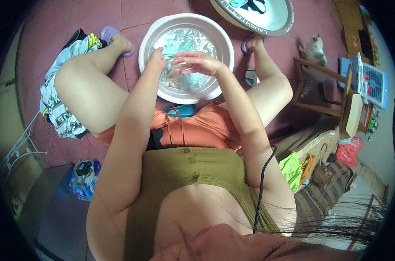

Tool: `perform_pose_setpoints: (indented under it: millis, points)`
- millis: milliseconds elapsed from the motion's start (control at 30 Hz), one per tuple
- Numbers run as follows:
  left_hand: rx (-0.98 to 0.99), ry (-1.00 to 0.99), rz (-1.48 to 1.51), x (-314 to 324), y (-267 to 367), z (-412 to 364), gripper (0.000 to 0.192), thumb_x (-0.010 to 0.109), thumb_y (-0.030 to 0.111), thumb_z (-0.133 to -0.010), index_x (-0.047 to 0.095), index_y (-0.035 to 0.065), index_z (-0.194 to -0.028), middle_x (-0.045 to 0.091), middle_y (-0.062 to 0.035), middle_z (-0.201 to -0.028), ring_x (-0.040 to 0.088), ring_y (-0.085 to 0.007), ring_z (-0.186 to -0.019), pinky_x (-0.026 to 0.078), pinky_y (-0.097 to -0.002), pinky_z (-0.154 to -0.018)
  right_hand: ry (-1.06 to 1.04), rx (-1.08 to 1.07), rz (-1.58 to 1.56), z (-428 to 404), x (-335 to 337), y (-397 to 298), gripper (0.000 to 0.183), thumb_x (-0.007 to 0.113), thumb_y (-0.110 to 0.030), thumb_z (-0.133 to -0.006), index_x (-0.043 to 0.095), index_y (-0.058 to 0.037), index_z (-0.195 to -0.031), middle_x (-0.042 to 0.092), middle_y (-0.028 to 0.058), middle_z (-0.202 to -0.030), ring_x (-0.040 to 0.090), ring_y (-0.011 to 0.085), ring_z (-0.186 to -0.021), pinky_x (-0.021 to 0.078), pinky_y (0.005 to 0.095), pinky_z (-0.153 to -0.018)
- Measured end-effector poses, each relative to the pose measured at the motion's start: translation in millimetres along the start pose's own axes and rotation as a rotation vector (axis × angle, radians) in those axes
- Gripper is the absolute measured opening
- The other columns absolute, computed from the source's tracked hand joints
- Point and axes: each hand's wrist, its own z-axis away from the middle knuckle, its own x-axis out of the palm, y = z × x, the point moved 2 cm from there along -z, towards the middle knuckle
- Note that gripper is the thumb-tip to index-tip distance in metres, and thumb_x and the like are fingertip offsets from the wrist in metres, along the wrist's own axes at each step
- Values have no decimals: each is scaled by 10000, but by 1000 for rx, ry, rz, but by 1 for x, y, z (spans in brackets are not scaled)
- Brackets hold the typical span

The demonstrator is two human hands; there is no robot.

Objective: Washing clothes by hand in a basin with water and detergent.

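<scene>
A pale plastic basin (228, 55) stands on the floor between the knees, holding sudsy water. Light green and pale cloth (171, 48) lies soaking in it, partly under the surface. My left hand (158, 59) is over the basin's left side, its fingers apart and partly turned from view; I see nothing held in it. From the right, my right hand (199, 62) reaches across above the water with wet, spread fingers and nothing in its grasp. The fingertips of both hands come close to each other.
A second, larger basin (275, 31) with water and dark cloth stands at the upper right. Clothes (65, 114) are heaped by the left leg. A cat (316, 53) is near a wooden chair (321, 111). Wrapped bottles (85, 179) and white hangers (24, 146) are at left.
</scene>
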Motion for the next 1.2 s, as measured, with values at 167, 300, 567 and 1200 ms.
perform_pose_setpoints:
  millis: [167, 300, 567, 1200]
  points:
    - [-13, -3, -53, 12, 1, 0, 557, 432, 326, -918, 270, 165, -1426, 210, -132, -1487, 311, -337, -1309, 274, -444, -1043, 312, -158, 1446, -17, -29, 73, 271, 650, -170, -758, 664, -173, -1029, 626, 108, -933, 630, 231, -815, 497, 360, -764]
    - [9, 35, 34, -13, -7, -14, 517, 459, 307, -908, 332, 151, -1384, 298, -123, -1428, 395, -322, -1226, 323, -430, -1003, -91, -360, 1346, 11, 40, 60, 294, 663, -130, -706, 686, -277, -959, 609, 5, -893, 551, 214, -932, 436, 395, -804]
    - [15, 26, 28, -7, -10, -18, 493, 500, 286, -893, 371, 124, -1340, 424, -114, -1274, 436, -309, -1162, 340, -421, -988, -295, -359, 1260, 44, 70, 56, 212, 698, -191, -692, 699, -258, -893, 588, -21, -893, 500, 199, -961, 345, 372, -824]
    - [45, 27, 11, -16, -23, -45, 475, 503, 306, -872, 425, 110, -1297, 421, -156, -1309, 493, -290, -1022, 431, -385, -796, 202, 141, 864, 231, 131, 16, 125, 646, -98, -779, 646, -26, -882, 662, 119, -780, 648, 225, -718, 507, 319, -684]
